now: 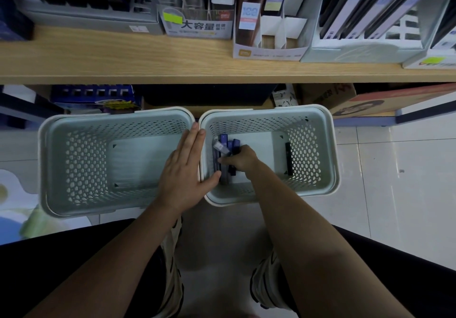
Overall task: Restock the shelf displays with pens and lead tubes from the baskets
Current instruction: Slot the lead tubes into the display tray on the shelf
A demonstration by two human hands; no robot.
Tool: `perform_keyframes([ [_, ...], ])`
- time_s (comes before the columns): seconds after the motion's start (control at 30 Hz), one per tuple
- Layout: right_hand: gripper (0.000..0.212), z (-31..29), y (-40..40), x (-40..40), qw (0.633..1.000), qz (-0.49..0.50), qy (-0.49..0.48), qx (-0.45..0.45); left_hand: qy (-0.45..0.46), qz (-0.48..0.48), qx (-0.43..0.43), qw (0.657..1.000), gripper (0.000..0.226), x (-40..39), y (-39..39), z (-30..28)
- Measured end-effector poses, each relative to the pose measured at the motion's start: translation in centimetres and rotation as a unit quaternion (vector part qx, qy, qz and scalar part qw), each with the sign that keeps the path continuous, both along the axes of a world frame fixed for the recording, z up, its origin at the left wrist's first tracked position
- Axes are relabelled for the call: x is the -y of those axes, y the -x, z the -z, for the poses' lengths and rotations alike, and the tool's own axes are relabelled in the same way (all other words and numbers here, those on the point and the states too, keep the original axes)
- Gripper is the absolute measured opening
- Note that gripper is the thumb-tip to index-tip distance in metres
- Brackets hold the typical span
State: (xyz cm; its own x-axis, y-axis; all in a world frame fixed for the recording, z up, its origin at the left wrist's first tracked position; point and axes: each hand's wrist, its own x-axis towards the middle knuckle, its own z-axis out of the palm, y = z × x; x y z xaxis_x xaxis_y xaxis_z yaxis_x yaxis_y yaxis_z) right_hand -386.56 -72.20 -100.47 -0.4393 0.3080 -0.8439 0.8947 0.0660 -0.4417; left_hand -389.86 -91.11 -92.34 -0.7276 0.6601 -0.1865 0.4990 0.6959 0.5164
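Down in the right basket (320,145), a bunch of dark blue lead tubes (225,156) lies against the left wall, one with a clear pale cap showing at its upper end. The right hand (240,159) is in there with them, fingers curled round several of the tubes, thumb pressed along their side. Well apart from that bunch, a single dark pen or tube (288,158) lies along the right side of the same basket floor; which it is cannot be told. The left hand (185,167) lies flat, fingers straight and together, over the meeting rims of the two baskets, thumb spread onto the right basket's near corner. The left basket (74,159) sits touching its neighbour, bare floor showing. Both stand on a pale tiled floor (394,169) just below a wooden shelf (123,56). On that shelf, a clear display box (197,25) with a printed label card stands beside a white card display tray (270,46) with divided slots, with grey racks of dark packs to either side.
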Motion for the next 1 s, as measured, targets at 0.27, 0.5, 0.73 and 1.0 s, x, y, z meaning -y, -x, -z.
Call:
perform_keyframes([
  [0.27,0.053,0.5,0.4,0.9,0.998,0.053,0.017,0.020,-0.003,0.002,-0.005,1.000,0.095,0.1,0.0,0.1],
  [0.5,0.079,0.8,-0.1,1.0,0.996,0.061,0.064,0.024,-0.003,0.006,-0.004,1.000,0.095,0.1,0.0,0.1],
  [0.73,0.096,5.7,-0.8,0.4,0.989,0.070,0.132,-0.017,-0.004,0.005,-0.003,1.000,0.095,0.1,0.0,0.0],
  [1.0,0.047,-0.5,-0.4,0.8,0.964,0.110,0.239,-0.027,-0.011,0.007,-0.006,1.000,0.095,0.1,0.0,0.1],
])
